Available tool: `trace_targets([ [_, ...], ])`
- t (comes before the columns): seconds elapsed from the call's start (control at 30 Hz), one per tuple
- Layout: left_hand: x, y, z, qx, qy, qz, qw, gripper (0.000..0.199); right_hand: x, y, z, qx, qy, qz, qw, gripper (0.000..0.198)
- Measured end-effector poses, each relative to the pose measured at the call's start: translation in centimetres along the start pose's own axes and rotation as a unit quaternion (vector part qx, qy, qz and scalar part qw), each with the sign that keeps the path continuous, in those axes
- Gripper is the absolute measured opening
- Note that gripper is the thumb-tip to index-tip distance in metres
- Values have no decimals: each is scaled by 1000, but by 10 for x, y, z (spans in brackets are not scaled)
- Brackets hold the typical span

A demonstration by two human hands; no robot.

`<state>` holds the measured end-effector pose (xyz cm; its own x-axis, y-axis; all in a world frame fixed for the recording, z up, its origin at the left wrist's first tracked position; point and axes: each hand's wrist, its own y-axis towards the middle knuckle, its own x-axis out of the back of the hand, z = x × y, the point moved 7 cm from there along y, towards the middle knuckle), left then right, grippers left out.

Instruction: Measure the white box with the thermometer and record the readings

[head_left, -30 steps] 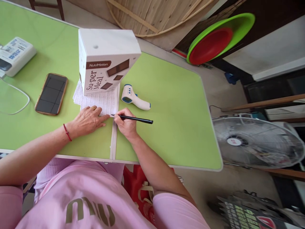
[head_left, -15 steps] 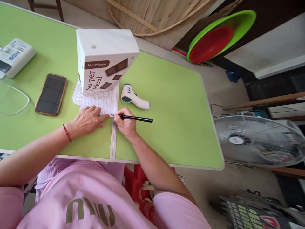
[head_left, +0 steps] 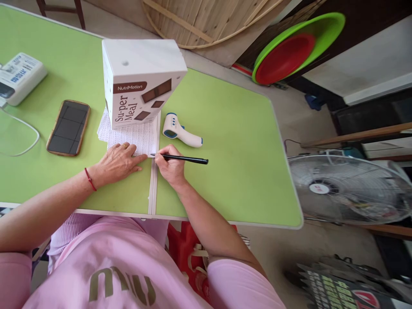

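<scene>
My right hand [head_left: 171,165] grips a black pen [head_left: 189,159], its tip at the right edge of a sheet of paper [head_left: 141,138] covered in rows of small writing. Flat on the lower part of that sheet lies my left hand [head_left: 120,161], fingers stretched out, index finger pointing toward the pen tip. A white NutriMotion box [head_left: 138,92] stands on the upper part of the papers and hides some of them. Just beyond my right hand is a white and blue infrared thermometer [head_left: 182,130].
Left on the green folding table [head_left: 238,171] lie a phone [head_left: 68,127] and a white power bank [head_left: 21,79] with a cable. To the right of the table stands a fan [head_left: 347,189]. Green and red basins [head_left: 286,58] lean behind, near a round wooden board [head_left: 206,19].
My right hand and the pen have shifted very slightly to the right. My left hand, the papers and the box stay where they were.
</scene>
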<state>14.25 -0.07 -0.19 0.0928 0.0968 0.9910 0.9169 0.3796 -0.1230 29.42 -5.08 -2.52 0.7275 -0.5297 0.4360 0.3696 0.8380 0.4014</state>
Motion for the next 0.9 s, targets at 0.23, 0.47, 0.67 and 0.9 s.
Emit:
trace_targets([
  [0.23, -2, 1, 0, 0, -11, -7, 1000, 42, 0, 1, 2, -2, 0, 0, 1000, 14],
  [0.47, -1, -1, 1, -2, -16, -17, 1000, 41, 1, 0, 1, -5, 7, 4, 1000, 15],
  [0.67, 0, -1, 1, -6, -14, -25, 1000, 39, 3, -1, -5, -24, 8, -4, 1000, 19],
  [0.9, -1, 0, -1, -10, 18, -12, 1000, 41, 2, -1, -2, -18, -14, -13, 1000, 17],
])
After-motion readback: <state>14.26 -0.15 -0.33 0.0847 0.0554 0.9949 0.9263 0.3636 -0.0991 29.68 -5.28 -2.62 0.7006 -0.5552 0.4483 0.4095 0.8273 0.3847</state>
